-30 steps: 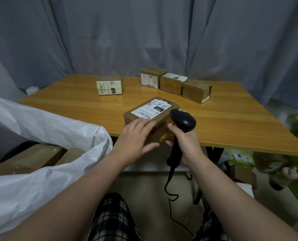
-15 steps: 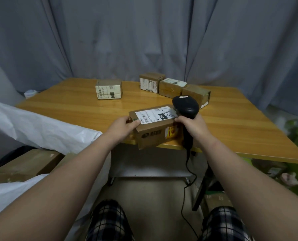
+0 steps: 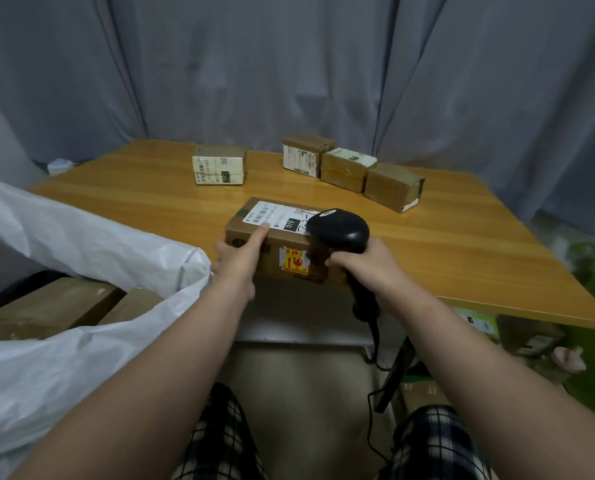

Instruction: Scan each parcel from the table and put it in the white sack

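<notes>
One brown parcel (image 3: 282, 244) bears white label (image 3: 275, 216).

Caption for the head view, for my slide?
Left hand grips a labelled parcel at the table edge; right hand holds the scanner over its label.

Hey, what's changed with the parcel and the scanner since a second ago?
The left hand slid from the near side of the parcel to its left end, index finger now on the label. The parcel turned square to the table edge. The right hand raised the scanner over the label's right end. Its grip on the scanner, the back parcels and the white sack are unchanged.
</notes>
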{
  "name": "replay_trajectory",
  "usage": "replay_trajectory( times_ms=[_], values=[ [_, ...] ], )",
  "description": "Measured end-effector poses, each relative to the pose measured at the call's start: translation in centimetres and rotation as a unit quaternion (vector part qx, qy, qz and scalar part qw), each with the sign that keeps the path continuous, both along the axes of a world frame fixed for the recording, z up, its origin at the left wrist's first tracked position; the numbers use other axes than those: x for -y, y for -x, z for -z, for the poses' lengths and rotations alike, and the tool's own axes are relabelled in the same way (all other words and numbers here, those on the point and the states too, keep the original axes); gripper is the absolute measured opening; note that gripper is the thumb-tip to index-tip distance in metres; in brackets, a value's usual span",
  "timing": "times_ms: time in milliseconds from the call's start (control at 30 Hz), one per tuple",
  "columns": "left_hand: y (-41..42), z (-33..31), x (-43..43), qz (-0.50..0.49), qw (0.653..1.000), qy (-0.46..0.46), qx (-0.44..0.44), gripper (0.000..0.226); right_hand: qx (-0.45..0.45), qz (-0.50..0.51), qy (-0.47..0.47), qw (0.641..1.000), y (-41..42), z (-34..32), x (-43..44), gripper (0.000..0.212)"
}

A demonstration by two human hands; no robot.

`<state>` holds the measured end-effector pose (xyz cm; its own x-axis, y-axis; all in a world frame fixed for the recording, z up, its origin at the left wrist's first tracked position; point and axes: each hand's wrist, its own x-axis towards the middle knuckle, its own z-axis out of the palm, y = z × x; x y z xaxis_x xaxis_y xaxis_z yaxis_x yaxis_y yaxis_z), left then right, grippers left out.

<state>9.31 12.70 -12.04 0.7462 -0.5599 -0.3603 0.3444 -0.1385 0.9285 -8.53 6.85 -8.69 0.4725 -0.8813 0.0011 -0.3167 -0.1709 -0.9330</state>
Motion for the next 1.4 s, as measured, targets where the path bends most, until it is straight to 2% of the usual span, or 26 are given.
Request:
replay_trajectory(
  times_ms=[67, 167, 333, 467, 567, 633, 733, 833, 900, 967, 1067, 1400],
  values=[
    [-0.3, -0.2, 0.0, -0.021, 0.998, 0.007, -0.060, 0.100, 0.055, 0.024, -0.011, 0.998, -0.3, -0.2, 0.0, 0.015],
    [-0.1, -0.2, 0.2, -0.037, 0.993, 0.034, -0.105, 0.088, 0.110, 0.039, -0.008, 0.993, -0.7, -0.5, 0.4, 0.023],
    [1.1, 0.4, 0.2, -0.015, 0.987, 0.057, -0.152, 0.084, 0.030, -0.025, -0.009, 0.999, -1.0, -0.5, 1.2, 0.022],
    [2.3, 0.5, 0.3, 0.038, 0.984, 0.052, -0.165, 0.078, 0.045, -0.037, -0.014, 0.998, -1.0, -0.9, 1.4, 0.022],
    [2.4, 0.4, 0.1, 0.043, 0.985, 0.052, -0.161, 0.072, 0.056, -0.045, -0.016, 0.997, -1.0, -0.7, 1.1, 0.021],
    [2.0, 0.1, -0.2, 0.042, 0.988, 0.073, -0.127, 0.067, 0.066, -0.052, -0.007, 0.996, -0.6, -0.6, 1.1, 0.020],
    [0.7, -0.8, -0.4, 0.068, 0.990, 0.096, 0.075, 0.090, 0.067, -0.054, 0.032, 0.996, 0.6, -0.5, 1.1, 0.019],
    [-1.0, -2.7, -0.7, 0.130, 0.949, 0.093, 0.273, 0.098, 0.073, -0.052, 0.077, 0.993, 1.5, -0.7, 0.3, 0.010],
    [-2.3, -3.2, -0.8, 0.189, 0.917, 0.062, 0.346, 0.103, 0.092, -0.041, 0.093, 0.991, 1.6, -0.6, -0.5, 0.012],
    [-3.1, -3.2, -1.0, 0.221, 0.909, 0.047, 0.351, 0.104, 0.105, -0.025, 0.090, 0.990, 1.4, -0.2, -1.3, 0.019],
    [-3.3, -3.3, -1.3, 0.215, 0.924, 0.061, 0.309, 0.101, 0.125, 0.005, 0.069, 0.990, 1.1, 0.9, -2.4, 0.031],
    [-3.6, -3.4, -1.0, 0.213, 0.927, 0.041, 0.307, 0.093, 0.149, 0.034, 0.090, 0.984, 0.5, 1.7, -3.9, 0.019]
  ],
)
